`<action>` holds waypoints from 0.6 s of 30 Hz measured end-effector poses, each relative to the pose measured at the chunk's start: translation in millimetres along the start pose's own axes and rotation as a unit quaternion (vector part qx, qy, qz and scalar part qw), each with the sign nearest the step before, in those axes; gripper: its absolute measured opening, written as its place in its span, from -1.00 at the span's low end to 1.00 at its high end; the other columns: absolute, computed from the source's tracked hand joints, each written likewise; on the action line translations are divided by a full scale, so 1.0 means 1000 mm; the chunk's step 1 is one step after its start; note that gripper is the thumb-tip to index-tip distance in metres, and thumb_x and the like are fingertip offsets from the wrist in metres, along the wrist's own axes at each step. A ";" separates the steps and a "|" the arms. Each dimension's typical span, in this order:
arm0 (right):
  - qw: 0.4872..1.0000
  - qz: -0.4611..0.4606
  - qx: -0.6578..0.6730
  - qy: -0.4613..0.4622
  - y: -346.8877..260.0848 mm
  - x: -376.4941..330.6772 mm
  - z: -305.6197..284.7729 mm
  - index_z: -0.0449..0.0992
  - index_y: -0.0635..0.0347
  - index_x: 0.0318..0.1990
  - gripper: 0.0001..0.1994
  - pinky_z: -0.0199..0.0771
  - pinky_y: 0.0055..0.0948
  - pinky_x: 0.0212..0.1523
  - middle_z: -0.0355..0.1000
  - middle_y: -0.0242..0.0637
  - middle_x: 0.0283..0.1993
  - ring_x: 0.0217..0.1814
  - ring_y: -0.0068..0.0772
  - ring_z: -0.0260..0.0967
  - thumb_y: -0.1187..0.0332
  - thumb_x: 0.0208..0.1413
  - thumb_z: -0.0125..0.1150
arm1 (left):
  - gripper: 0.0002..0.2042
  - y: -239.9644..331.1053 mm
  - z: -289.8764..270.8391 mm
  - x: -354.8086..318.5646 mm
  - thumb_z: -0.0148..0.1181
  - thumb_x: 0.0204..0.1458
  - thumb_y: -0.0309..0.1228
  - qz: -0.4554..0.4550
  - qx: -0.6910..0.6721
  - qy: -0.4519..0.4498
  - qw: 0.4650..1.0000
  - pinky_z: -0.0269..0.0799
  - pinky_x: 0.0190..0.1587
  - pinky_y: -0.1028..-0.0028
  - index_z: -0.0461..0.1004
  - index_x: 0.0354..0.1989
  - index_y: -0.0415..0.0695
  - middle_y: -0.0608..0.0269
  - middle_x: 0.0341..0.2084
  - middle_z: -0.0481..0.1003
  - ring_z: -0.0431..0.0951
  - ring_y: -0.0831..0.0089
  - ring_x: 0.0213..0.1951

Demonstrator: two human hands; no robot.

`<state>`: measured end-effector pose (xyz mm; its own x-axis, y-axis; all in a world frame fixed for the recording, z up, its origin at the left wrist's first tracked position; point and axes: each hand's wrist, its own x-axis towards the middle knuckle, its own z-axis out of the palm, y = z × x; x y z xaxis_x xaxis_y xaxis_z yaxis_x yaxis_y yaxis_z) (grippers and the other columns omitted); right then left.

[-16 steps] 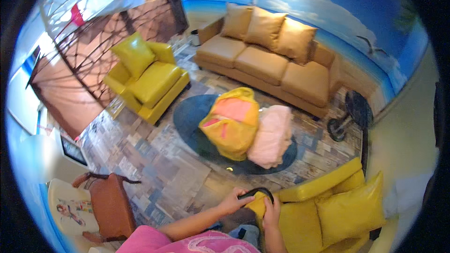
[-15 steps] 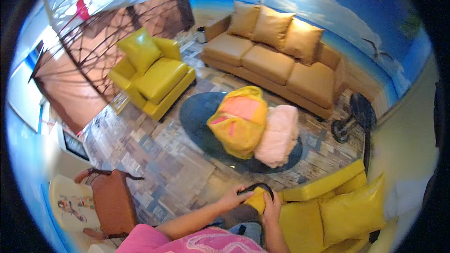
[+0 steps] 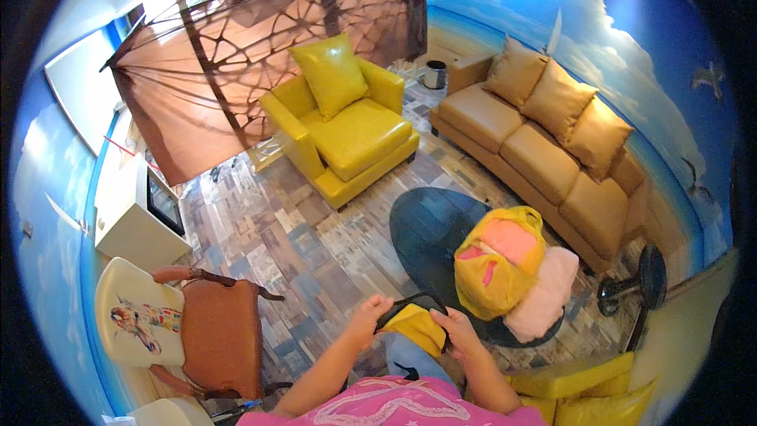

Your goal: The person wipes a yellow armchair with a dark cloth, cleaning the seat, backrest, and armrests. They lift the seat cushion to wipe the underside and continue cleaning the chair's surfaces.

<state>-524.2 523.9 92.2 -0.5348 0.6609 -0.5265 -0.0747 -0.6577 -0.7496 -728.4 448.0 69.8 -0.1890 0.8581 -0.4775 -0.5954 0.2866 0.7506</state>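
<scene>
In front of my body, both hands grip a yellow cloth piece with a black edge band (image 3: 418,330); its exact kind is unclear. My left hand (image 3: 369,322) pinches the left end of the band, fingers closed. At the other end my right hand (image 3: 462,334) is closed on the band, thumb on top. Between them the yellow cloth hangs spread out. Just beyond my right hand, an oval dark glass coffee table (image 3: 422,229) bears a bulging yellow bag (image 3: 485,288) with pink stuff showing at its top. A folded pale pink blanket (image 3: 544,292) lies against the bag.
A yellow armchair (image 3: 355,142) faces the table, and a tan sofa (image 3: 512,150) runs along the far right wall. To my left stands a brown-seated chair (image 3: 221,339). Part of a yellow sofa (image 3: 576,379) is close at my right. A black round-topped stand (image 3: 653,276) stands right of the table.
My view has turned left, so the furniture sits further right. My hands have moved apart, and the yellow cloth with its black band is now stretched wider between them.
</scene>
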 end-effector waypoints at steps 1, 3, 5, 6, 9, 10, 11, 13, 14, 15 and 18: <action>0.999 0.043 0.021 -0.025 -0.007 0.018 0.001 0.60 0.24 -0.24 -0.78 0.43 -0.55 -0.24 0.53 -0.44 -0.30 -0.28 -0.60 0.45 0.24 0.22 0.24 | -0.77 0.005 -0.007 0.007 0.21 0.19 -0.22 0.025 0.045 0.002 0.999 0.22 -0.51 0.59 0.38 -0.45 -0.01 0.49 -0.60 0.36 0.32 0.65 -0.57; 0.995 0.063 -0.065 -0.047 -0.023 0.053 0.002 0.60 0.25 -0.21 -0.76 0.47 -0.51 -0.23 0.56 -0.40 -0.28 -0.27 -0.54 0.50 0.23 0.22 0.25 | -0.72 0.024 -0.022 0.029 0.30 0.13 -0.22 0.046 0.125 0.023 0.991 0.12 -0.53 0.61 0.37 -0.52 -0.01 0.52 -0.64 0.32 0.24 0.69 -0.58; 0.987 0.084 -0.121 -0.071 -0.034 0.092 0.001 0.60 0.25 -0.21 -0.74 0.50 -0.48 -0.26 0.57 -0.37 -0.27 -0.29 -0.50 0.52 0.20 0.22 0.25 | -0.73 0.047 -0.034 0.048 0.34 0.10 -0.22 0.062 0.176 0.054 0.981 0.13 -0.53 0.60 0.38 -0.50 -0.03 0.51 -0.63 0.34 0.25 0.69 -0.57; 0.989 0.076 -0.106 -0.071 -0.045 0.114 0.009 0.60 0.25 -0.21 -0.74 0.50 -0.47 -0.27 0.57 -0.37 -0.28 -0.31 -0.50 0.52 0.20 0.22 0.25 | -0.73 0.061 -0.041 0.059 0.35 0.08 -0.22 0.069 0.202 0.075 0.974 0.13 -0.53 0.60 0.39 -0.49 -0.04 0.51 -0.63 0.35 0.26 0.69 -0.57; 0.994 0.049 -0.061 -0.074 -0.083 0.167 0.037 0.60 0.26 -0.24 -0.73 0.50 -0.47 -0.34 0.56 -0.36 -0.30 -0.37 -0.51 0.50 0.19 0.22 0.26 | -0.73 0.100 -0.051 0.085 0.40 0.02 -0.24 0.076 0.292 0.113 0.946 0.29 -0.41 0.56 0.45 -0.39 -0.13 0.40 -0.56 0.42 0.39 0.62 -0.47; 0.993 0.049 -0.068 -0.082 -0.096 0.185 0.050 0.59 0.27 -0.24 -0.73 0.50 -0.46 -0.33 0.57 -0.35 -0.30 -0.38 -0.50 0.49 0.19 0.23 0.24 | -0.73 0.112 -0.060 0.090 0.42 0.00 -0.27 0.102 0.322 0.121 0.933 0.33 -0.37 0.55 0.46 -0.34 -0.15 0.38 -0.52 0.45 0.41 0.60 -0.44; 0.989 0.029 -0.113 -0.092 -0.108 0.205 0.055 0.59 0.28 -0.25 -0.72 0.49 -0.47 -0.33 0.56 -0.36 -0.31 -0.39 -0.51 0.48 0.18 0.23 0.24 | -0.72 0.121 -0.068 0.098 0.43 -0.03 -0.31 0.127 0.348 0.123 0.921 0.36 -0.33 0.53 0.46 -0.30 -0.17 0.36 -0.49 0.47 0.44 0.58 -0.40; 0.983 0.010 -0.149 -0.111 -0.129 0.239 0.071 0.57 0.29 -0.23 -0.70 0.50 -0.46 -0.29 0.56 -0.34 -0.30 -0.36 -0.50 0.49 0.16 0.24 0.22 | -0.69 0.126 -0.097 0.120 0.45 -0.08 -0.43 0.162 0.377 0.149 0.900 0.41 -0.23 0.49 0.45 -0.22 -0.20 0.31 -0.39 0.50 0.48 0.54 -0.32; 0.983 0.009 -0.138 -0.117 -0.138 0.255 0.081 0.56 0.29 -0.20 -0.68 0.51 -0.44 -0.25 0.56 -0.32 -0.27 -0.32 -0.47 0.50 0.14 0.25 0.21 | -0.71 0.132 -0.108 0.127 0.45 -0.08 -0.44 0.149 0.345 0.167 0.911 0.41 -0.24 0.49 0.46 -0.23 -0.20 0.32 -0.40 0.51 0.48 0.55 -0.33; 0.984 0.009 -0.127 -0.123 -0.146 0.270 0.091 0.56 0.29 -0.17 -0.66 0.51 -0.41 -0.22 0.56 -0.30 -0.24 -0.28 -0.44 0.50 0.13 0.26 0.19 | -0.73 0.139 -0.120 0.132 0.44 -0.07 -0.46 0.136 0.313 0.184 0.922 0.41 -0.25 0.50 0.47 -0.25 -0.19 0.32 -0.40 0.52 0.48 0.56 -0.33; 0.992 0.038 -0.035 -0.113 -0.156 0.307 0.129 0.52 0.32 -0.05 -0.60 0.49 -0.36 -0.08 0.55 -0.22 -0.13 -0.16 -0.34 0.51 0.08 0.31 0.08 | -0.80 0.167 -0.141 0.150 0.35 0.04 -0.47 0.083 0.225 0.229 0.943 0.40 -0.29 0.53 0.46 -0.21 -0.15 0.36 -0.36 0.53 0.48 0.60 -0.33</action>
<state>-785.5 782.7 99.6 -0.7127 0.5065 -0.4853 0.0281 -0.6706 -0.7412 -966.4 564.7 59.3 -0.6292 0.6624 -0.4066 -0.1554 0.4053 0.9009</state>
